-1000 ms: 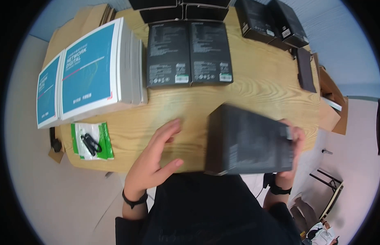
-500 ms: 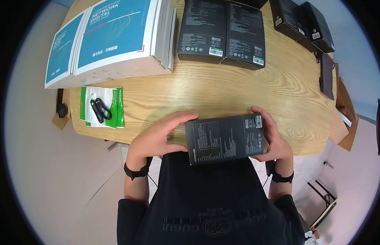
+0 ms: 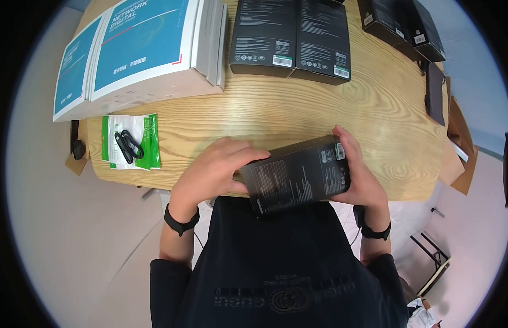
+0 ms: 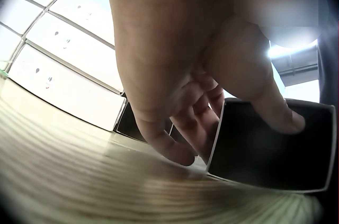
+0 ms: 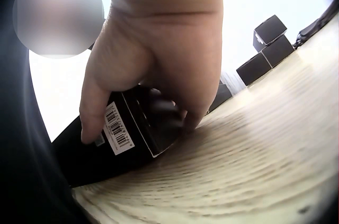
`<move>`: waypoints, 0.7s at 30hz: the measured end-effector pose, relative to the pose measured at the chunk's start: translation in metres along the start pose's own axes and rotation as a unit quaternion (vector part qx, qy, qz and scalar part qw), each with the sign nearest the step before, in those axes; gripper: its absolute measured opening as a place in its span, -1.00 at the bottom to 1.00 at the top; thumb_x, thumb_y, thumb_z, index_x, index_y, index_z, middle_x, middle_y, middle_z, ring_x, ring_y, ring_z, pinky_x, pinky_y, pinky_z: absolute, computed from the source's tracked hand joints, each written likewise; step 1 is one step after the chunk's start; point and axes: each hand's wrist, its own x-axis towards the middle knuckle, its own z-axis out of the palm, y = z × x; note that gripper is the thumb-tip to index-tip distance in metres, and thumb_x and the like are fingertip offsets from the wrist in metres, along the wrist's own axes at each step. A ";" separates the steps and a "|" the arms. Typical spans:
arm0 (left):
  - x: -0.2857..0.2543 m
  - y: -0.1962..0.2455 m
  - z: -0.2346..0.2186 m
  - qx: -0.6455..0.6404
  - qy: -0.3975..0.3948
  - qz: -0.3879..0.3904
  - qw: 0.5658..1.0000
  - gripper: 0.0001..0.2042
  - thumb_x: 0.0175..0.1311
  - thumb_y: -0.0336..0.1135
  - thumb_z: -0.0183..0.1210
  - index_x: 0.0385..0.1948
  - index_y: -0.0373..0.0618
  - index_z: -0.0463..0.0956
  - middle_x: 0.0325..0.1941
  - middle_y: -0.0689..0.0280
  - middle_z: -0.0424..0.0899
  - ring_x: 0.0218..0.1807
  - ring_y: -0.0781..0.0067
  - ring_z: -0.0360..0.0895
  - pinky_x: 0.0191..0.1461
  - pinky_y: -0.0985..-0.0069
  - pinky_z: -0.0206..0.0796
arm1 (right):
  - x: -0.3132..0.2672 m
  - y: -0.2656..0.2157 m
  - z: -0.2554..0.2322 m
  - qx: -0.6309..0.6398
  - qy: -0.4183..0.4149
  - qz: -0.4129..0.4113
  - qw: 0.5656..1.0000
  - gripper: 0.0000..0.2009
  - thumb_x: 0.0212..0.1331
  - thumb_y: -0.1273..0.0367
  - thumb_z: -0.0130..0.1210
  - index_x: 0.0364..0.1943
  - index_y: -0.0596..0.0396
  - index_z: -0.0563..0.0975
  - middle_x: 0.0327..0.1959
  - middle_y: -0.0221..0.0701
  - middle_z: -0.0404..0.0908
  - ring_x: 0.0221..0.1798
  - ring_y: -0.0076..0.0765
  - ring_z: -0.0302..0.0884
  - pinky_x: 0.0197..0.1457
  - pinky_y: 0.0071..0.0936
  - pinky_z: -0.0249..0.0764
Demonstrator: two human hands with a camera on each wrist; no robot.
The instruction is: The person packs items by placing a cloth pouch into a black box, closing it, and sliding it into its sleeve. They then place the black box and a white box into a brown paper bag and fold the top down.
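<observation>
Black box (image 3: 295, 181), long axis crosswise, barcode (image 3: 340, 151) rightward

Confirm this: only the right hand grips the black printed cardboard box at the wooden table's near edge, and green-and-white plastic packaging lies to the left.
No, the left hand grips the box too, opposite the right hand, as the head view shows. The rest holds: box at the table's near edge, packaging to the left.
</observation>
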 end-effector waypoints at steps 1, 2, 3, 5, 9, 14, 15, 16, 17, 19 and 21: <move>0.000 0.001 0.000 -0.001 0.000 0.004 1.000 -0.29 -0.23 -0.34 0.53 0.16 -0.05 0.55 -0.18 0.24 0.58 -0.05 0.05 0.54 0.08 0.21 0.36 | 0.000 -0.001 -0.001 -0.012 0.007 0.003 1.000 0.26 -0.33 0.38 0.65 0.59 -0.05 0.06 0.60 -0.03 0.03 0.59 0.24 0.11 0.53 -0.09 0.31; -0.001 0.002 0.000 0.006 -0.013 -0.019 1.000 -0.29 -0.19 -0.33 0.53 0.18 -0.07 0.55 -0.05 0.21 0.62 0.05 0.03 0.55 0.14 0.24 0.38 | -0.002 -0.001 -0.001 -0.015 0.010 0.004 1.000 0.26 -0.33 0.38 0.65 0.59 -0.05 0.06 0.60 -0.03 0.03 0.59 0.24 0.11 0.53 -0.09 0.31; -0.002 0.004 -0.001 0.014 -0.025 -0.043 0.999 -0.30 -0.15 -0.33 0.52 0.21 -0.09 0.54 0.09 0.17 0.66 0.14 0.01 0.56 0.20 0.27 0.40 | -0.003 0.000 0.000 -0.017 0.019 0.000 1.000 0.25 -0.33 0.36 0.66 0.58 -0.04 0.07 0.56 -0.03 0.07 0.55 0.25 0.15 0.51 -0.08 0.33; -0.009 0.017 -0.007 0.020 -0.012 -0.037 0.999 -0.25 -0.11 -0.35 0.50 0.28 -0.10 0.47 0.22 0.13 0.58 0.25 -0.02 0.50 0.29 0.22 0.35 | -0.004 -0.003 0.001 -0.020 0.031 -0.005 0.999 0.24 -0.34 0.35 0.66 0.57 -0.04 0.09 0.53 -0.03 0.11 0.52 0.26 0.19 0.49 -0.07 0.35; -0.005 0.067 -0.013 0.059 0.002 -0.023 0.998 -0.10 -0.05 -0.35 0.46 0.47 -0.12 0.26 0.56 0.05 0.24 0.52 -0.13 0.24 0.54 0.01 0.13 | 0.000 -0.011 0.012 -0.056 0.058 -0.006 0.997 0.22 -0.33 0.34 0.66 0.56 -0.01 0.11 0.48 -0.02 0.14 0.46 0.30 0.24 0.46 -0.05 0.37; 0.016 0.065 0.024 0.192 0.015 -0.043 0.980 0.07 -0.27 -0.20 0.60 0.48 -0.10 0.25 0.48 0.10 0.30 0.46 -0.08 0.25 0.52 0.01 0.10 | -0.009 -0.005 0.012 -0.051 0.079 -0.020 0.995 0.21 -0.36 0.35 0.66 0.54 0.01 0.13 0.47 -0.01 0.15 0.45 0.28 0.25 0.45 -0.06 0.37; 0.015 0.062 0.025 0.197 0.012 -0.038 0.980 0.07 -0.27 -0.20 0.60 0.48 -0.10 0.25 0.48 0.10 0.30 0.46 -0.08 0.25 0.52 0.01 0.10 | -0.012 -0.004 0.012 -0.040 0.079 -0.021 0.996 0.20 -0.36 0.37 0.66 0.53 0.01 0.15 0.46 -0.03 0.18 0.45 0.27 0.26 0.45 -0.06 0.38; 0.014 0.060 0.025 0.184 0.015 -0.033 0.982 0.07 -0.28 -0.20 0.61 0.47 -0.11 0.26 0.45 0.11 0.33 0.44 -0.07 0.27 0.51 0.03 0.12 | -0.016 -0.003 0.011 -0.030 0.080 -0.021 0.996 0.18 -0.35 0.39 0.65 0.52 0.01 0.17 0.46 -0.04 0.20 0.45 0.25 0.26 0.44 -0.07 0.39; 0.014 0.060 0.024 0.170 0.019 -0.027 0.985 0.07 -0.30 -0.20 0.61 0.47 -0.12 0.26 0.42 0.12 0.35 0.42 -0.07 0.28 0.50 0.05 0.14 | -0.018 -0.005 0.010 -0.030 0.089 -0.021 0.995 0.18 -0.35 0.39 0.65 0.52 0.01 0.17 0.46 -0.04 0.20 0.45 0.25 0.26 0.44 -0.07 0.39; 0.014 0.061 0.021 0.180 0.010 -0.019 0.983 0.07 -0.30 -0.22 0.61 0.46 -0.10 0.26 0.40 0.15 0.36 0.41 -0.02 0.29 0.50 0.09 0.14 | -0.019 -0.011 0.009 -0.022 0.075 -0.026 0.997 0.14 -0.35 0.42 0.64 0.50 0.01 0.22 0.44 -0.09 0.27 0.46 0.18 0.28 0.44 -0.12 0.40; 0.013 0.060 0.017 0.192 0.003 -0.012 0.981 0.07 -0.30 -0.24 0.61 0.46 -0.08 0.26 0.38 0.19 0.36 0.39 0.02 0.30 0.50 0.13 0.14 | -0.024 -0.008 0.008 -0.026 0.078 -0.034 0.996 0.12 -0.35 0.43 0.64 0.49 0.01 0.24 0.43 -0.11 0.31 0.46 0.15 0.29 0.44 -0.14 0.41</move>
